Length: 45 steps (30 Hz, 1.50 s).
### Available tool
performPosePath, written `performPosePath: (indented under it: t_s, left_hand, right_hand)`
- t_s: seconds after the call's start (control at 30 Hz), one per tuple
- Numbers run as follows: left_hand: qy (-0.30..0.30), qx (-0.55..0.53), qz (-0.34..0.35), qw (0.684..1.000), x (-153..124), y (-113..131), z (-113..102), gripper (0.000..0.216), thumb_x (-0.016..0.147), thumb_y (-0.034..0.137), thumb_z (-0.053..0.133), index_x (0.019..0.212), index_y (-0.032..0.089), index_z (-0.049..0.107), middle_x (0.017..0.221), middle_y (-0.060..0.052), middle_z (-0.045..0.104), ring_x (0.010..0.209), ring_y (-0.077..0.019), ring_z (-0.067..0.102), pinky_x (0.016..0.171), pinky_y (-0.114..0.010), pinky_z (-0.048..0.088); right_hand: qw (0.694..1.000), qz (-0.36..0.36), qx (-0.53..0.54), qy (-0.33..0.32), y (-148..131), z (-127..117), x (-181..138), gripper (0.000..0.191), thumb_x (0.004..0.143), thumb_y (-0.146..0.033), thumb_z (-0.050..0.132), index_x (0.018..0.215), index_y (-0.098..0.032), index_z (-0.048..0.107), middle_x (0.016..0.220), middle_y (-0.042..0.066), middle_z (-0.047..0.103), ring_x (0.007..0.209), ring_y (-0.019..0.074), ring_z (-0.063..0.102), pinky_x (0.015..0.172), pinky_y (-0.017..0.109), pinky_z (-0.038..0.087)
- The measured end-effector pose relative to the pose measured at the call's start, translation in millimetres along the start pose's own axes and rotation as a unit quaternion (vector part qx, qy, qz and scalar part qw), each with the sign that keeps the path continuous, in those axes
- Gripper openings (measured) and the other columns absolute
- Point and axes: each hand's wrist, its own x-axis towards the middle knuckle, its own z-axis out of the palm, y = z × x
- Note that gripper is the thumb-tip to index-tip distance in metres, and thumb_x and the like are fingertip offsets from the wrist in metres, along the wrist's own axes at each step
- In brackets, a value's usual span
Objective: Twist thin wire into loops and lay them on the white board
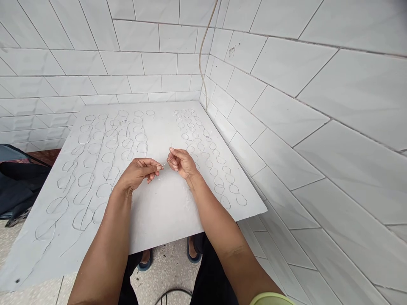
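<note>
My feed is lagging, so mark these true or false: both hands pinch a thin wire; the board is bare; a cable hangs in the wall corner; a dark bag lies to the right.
1. Both the left hand and the right hand pinch the thin wire: true.
2. The board is bare: false, rows of wire loops lie on it.
3. A cable hangs in the wall corner: true.
4. The dark bag lies right: false, left.

Thin shiny metal wire [165,163], matt white board [165,212], glossy white tiled wall [286,110], dark cloth bag [15,178]
</note>
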Motion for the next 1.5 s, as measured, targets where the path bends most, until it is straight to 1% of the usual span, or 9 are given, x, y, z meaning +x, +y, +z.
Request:
performPosePath:
  t_s: [0.13,0.23,0.37,0.57,0.77,0.93,1.1,1.3,1.5]
  left_hand:
    - [-0.014,0.009,-0.007,1.000,0.8,-1.7,-0.4,0.023,0.072,0.037,0.086,0.082,0.017,0.080,0.070,-0.006,0.067,0.052,-0.0114,0.051,0.044,-0.025,0.038]
    - [0.013,0.000,-0.005,1.000,3.5,-4.0,-0.1,0.023,0.072,0.037,0.085,0.082,0.017,0.079,0.071,-0.007,0.067,0.053,-0.0112,0.052,0.046,-0.025,0.039]
    - [0.068,0.011,-0.002,0.998,6.3,-5.1,3.0,0.024,0.072,0.037,0.084,0.078,0.015,0.077,0.072,-0.006,0.068,0.055,-0.0116,0.054,0.049,-0.026,0.043]
    - [0.070,0.062,-0.022,0.995,7.1,-4.5,9.4,0.021,0.071,0.035,0.082,0.078,0.016,0.076,0.072,-0.006,0.068,0.057,-0.0137,0.056,0.049,-0.028,0.047]
    - [0.048,0.085,-0.026,0.995,6.6,-4.2,11.0,0.018,0.071,0.034,0.080,0.073,0.017,0.075,0.068,-0.005,0.067,0.054,-0.0134,0.055,0.047,-0.027,0.045]
    - [0.047,0.087,-0.026,0.995,6.1,-5.1,11.0,0.016,0.072,0.033,0.080,0.071,0.018,0.075,0.068,-0.006,0.067,0.054,-0.0137,0.055,0.047,-0.027,0.045]
    - [0.027,0.094,-0.030,0.995,7.6,-8.5,9.7,0.015,0.071,0.033,0.079,0.071,0.018,0.076,0.067,-0.007,0.068,0.054,-0.0143,0.055,0.047,-0.027,0.045]
    - [0.018,0.101,-0.042,0.994,8.4,-11.3,7.6,0.015,0.072,0.032,0.079,0.070,0.018,0.075,0.069,-0.007,0.068,0.055,-0.0141,0.055,0.047,-0.027,0.045]
    - [0.003,0.103,-0.045,0.994,8.1,-11.4,8.0,0.014,0.071,0.032,0.078,0.071,0.019,0.075,0.068,-0.007,0.068,0.055,-0.0149,0.056,0.047,-0.027,0.046]
  right_hand:
    - [0.999,0.012,-0.041,0.008,-3.5,-1.3,-1.1,0.047,0.085,-0.060,0.068,0.064,-0.019,0.058,0.047,-0.007,0.036,0.041,0.0079,0.036,0.041,0.024,0.026]
    - [0.995,-0.016,-0.091,0.035,-3.8,0.9,-0.6,0.048,0.088,-0.063,0.064,0.068,-0.019,0.060,0.052,-0.004,0.045,0.045,0.0094,0.044,0.042,0.024,0.032]
    - [0.969,-0.064,-0.208,0.117,2.7,5.9,1.6,0.032,0.094,-0.051,0.059,0.088,-0.020,0.067,0.068,0.000,0.063,0.053,0.0106,0.053,0.045,0.023,0.038]
    - [0.925,-0.092,-0.323,0.178,17.7,6.1,5.7,0.023,0.099,-0.033,0.049,0.109,-0.023,0.067,0.064,-0.002,0.063,0.055,0.0121,0.054,0.055,0.025,0.042]
    - [0.909,-0.123,-0.359,0.175,22.2,2.1,5.5,0.023,0.098,-0.029,0.049,0.102,-0.024,0.070,0.058,-0.004,0.052,0.056,0.0131,0.050,0.057,0.027,0.039]
    - [0.912,-0.105,-0.364,0.155,22.8,-1.0,5.6,0.029,0.099,-0.029,0.045,0.115,-0.026,0.069,0.058,-0.004,0.053,0.053,0.0136,0.049,0.056,0.028,0.037]
    - [0.902,-0.136,-0.390,0.128,22.4,-4.1,4.4,0.026,0.097,-0.029,0.049,0.106,-0.027,0.074,0.058,-0.004,0.048,0.052,0.0133,0.040,0.056,0.028,0.032]
    - [0.890,-0.137,-0.424,0.098,16.4,-4.2,1.4,0.029,0.099,-0.030,0.047,0.115,-0.027,0.071,0.060,-0.004,0.050,0.055,0.0137,0.041,0.060,0.029,0.030]
    - [0.881,-0.148,-0.442,0.084,13.3,-2.8,-2.3,0.030,0.097,-0.023,0.047,0.110,-0.027,0.074,0.056,-0.006,0.040,0.051,0.0125,0.032,0.058,0.028,0.025]
